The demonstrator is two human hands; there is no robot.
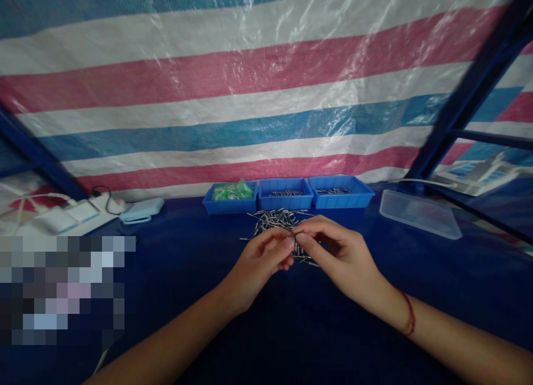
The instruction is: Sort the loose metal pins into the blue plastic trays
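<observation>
A striped woven-plastic tarpaulin [250,68] in red, white and blue fills the back of the space, creased and shiny where light catches it. Below it spreads a dark blue worktop [416,268], smooth and dim, reaching right up to the tarpaulin. Dark blue metal posts slant up on both sides, the left post [41,160] and the right post [447,104]; beyond the right one, a white device [478,176] sits with a cable running toward the worktop. A pixelated patch hides whatever lies at the lower left.

The left hand [256,268] and the right hand [345,257] meet over the middle of the worktop, a dark red cord bracelet [410,314] round the right wrist. The thumb and forefinger of each are pinched on a slim metal piece [294,235], mostly covered by the fingers.

A translucent plastic lid [418,213] lies at the right. Three blue plastic trays stand in a row at the back: the left tray [225,207] holds a green plastic bag [233,190], while the middle tray [287,202] and right tray [343,200] hold metal pins. Far left are a white power strip [97,218] and a light-blue case [144,209]. A loose pile of metal pins [270,219] lies in front of the trays, just behind and beneath the hands.
</observation>
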